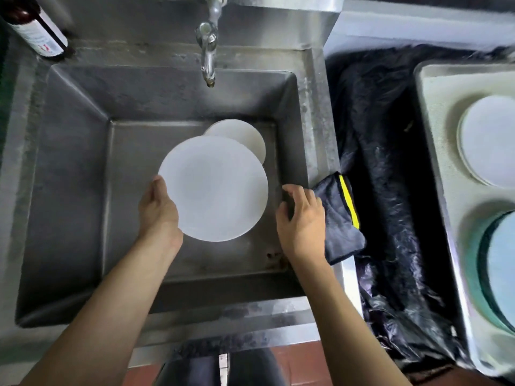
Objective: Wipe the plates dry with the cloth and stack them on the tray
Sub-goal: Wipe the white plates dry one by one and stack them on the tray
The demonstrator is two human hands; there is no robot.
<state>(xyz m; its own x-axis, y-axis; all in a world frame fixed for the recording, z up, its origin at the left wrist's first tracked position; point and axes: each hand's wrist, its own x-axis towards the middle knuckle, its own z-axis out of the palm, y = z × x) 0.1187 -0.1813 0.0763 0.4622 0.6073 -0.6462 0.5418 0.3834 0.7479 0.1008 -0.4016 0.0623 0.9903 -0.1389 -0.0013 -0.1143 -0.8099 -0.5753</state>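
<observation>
My left hand [158, 208] grips a white plate [214, 188] by its rim, over the sink [69, 162]. My right hand [302, 218] is loose, fingers half curled, holding nothing; cloth [341, 218] just right of it, tray [440, 112] further right w/ plates.
</observation>
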